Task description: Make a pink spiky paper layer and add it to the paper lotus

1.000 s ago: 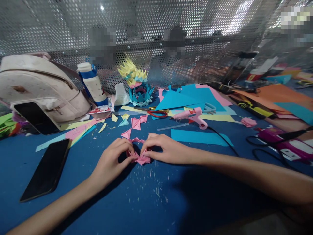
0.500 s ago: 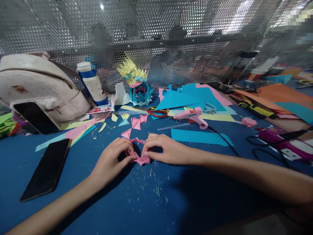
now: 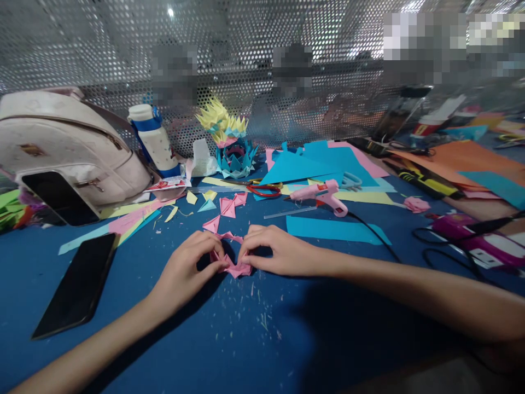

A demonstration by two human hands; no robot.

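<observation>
A ring of folded pink paper (image 3: 237, 270) lies on the blue table in front of me. My left hand (image 3: 195, 256) pinches its left side between thumb and fingers. On the opposite side my right hand (image 3: 268, 249) grips it the same way, fingers bent down. Both hands partly hide the ring. Loose folded pink paper pieces (image 3: 228, 208) lie just beyond it. Farther off, a pink glue gun (image 3: 318, 193) rests on its side beside a clear glue stick (image 3: 290, 212). Red-handled scissors (image 3: 264, 189) lie left of the gun.
At the left are a phone (image 3: 76, 287), a second phone leaning on a white backpack (image 3: 53, 131), and a bottle (image 3: 153, 137). A yellow and blue paper model (image 3: 235, 158) stands behind. Blue sheets (image 3: 320, 164), a cutter (image 3: 426, 180) and a purple power strip (image 3: 467, 241) occupy the right.
</observation>
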